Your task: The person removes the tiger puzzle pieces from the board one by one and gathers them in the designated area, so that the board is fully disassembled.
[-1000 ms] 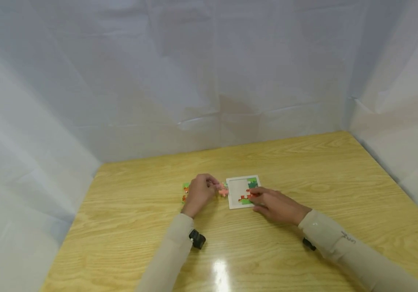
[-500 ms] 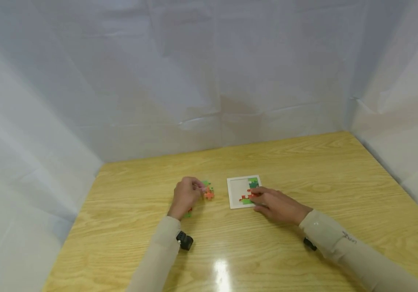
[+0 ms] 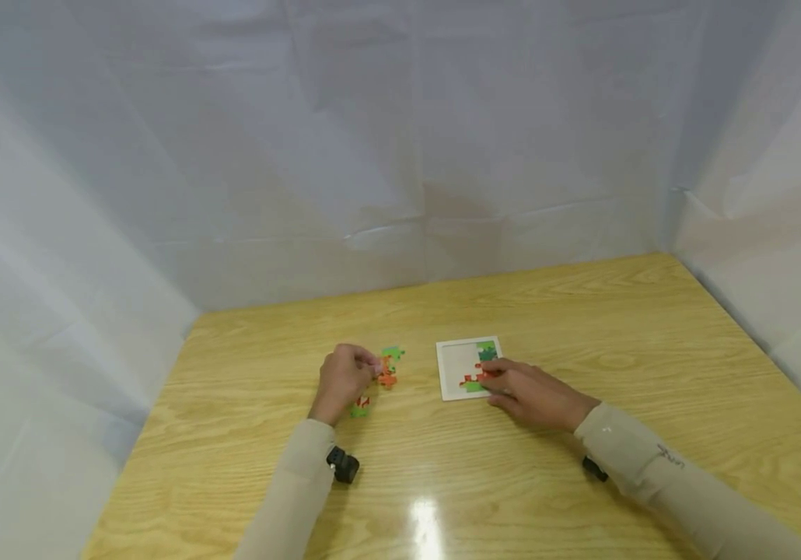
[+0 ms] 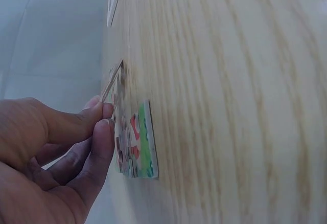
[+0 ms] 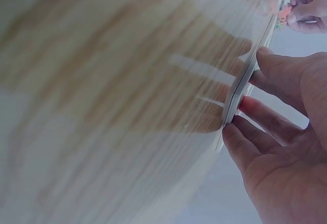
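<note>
Left of the puzzle frame, my left hand (image 3: pixel 343 381) pinches a thin jigsaw piece (image 4: pixel 111 82) on edge between thumb and fingertips. Beside those fingertips lie an orange piece (image 3: pixel 388 380) and a green piece (image 3: pixel 393 352). A red and green piece (image 3: pixel 360 407) lies nearer me, below the hand. My right hand (image 3: pixel 532 395) holds the square white puzzle frame (image 3: pixel 450 393) at its right side, thumb at the front edge and fingers over the pieces. Inside the frame, green and red pieces (image 3: pixel 472 384) fill part of the bottom and right; the hand hides some of them.
The wooden table (image 3: pixel 232 435) extends around both hands. White sheeting (image 3: pixel 302 155) hangs behind it and on both sides. A small black camera (image 3: pixel 343 465) is strapped at the left wrist.
My left hand has moved left, away from the frame, along with the orange and green pieces by its fingertips. The red and green piece nearer me has come into view. My right hand stays on the frame.
</note>
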`<move>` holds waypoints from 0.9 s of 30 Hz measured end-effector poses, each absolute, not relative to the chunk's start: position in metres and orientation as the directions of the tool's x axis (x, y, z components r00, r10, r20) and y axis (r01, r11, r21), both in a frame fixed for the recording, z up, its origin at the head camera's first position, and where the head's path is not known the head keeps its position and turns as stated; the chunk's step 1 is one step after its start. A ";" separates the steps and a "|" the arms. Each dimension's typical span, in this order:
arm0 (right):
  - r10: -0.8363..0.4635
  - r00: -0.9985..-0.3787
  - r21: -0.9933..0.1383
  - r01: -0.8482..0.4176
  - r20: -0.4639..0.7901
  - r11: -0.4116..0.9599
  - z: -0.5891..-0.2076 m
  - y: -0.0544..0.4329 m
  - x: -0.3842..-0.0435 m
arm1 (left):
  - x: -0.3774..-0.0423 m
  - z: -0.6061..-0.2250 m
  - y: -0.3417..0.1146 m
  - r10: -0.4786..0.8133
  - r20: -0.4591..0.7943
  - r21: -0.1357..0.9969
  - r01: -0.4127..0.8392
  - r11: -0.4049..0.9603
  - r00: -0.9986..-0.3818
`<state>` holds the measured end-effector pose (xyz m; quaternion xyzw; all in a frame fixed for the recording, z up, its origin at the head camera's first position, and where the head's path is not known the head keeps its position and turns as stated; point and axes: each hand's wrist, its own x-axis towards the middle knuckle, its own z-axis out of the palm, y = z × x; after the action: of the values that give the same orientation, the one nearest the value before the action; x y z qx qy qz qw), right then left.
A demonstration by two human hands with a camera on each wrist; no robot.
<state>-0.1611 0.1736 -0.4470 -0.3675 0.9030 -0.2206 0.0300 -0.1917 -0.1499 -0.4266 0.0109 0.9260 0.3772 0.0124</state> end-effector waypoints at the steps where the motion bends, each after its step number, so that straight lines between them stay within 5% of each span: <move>1: -0.678 -0.727 -0.419 -0.653 0.112 0.631 -0.447 0.174 -0.161 | -0.191 -0.426 -0.150 0.029 -0.014 0.701 0.011 0.713 -0.999; 27: -0.681 -0.726 -0.459 -0.639 0.095 0.618 -0.448 0.174 -0.163 | -0.193 -0.427 -0.144 0.026 0.025 0.665 0.036 0.746 -0.999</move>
<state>-0.1630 0.1742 -0.4476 -0.3672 0.8983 -0.2372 0.0442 -0.1925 -0.1438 -0.4271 0.0166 0.9343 0.3561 -0.0071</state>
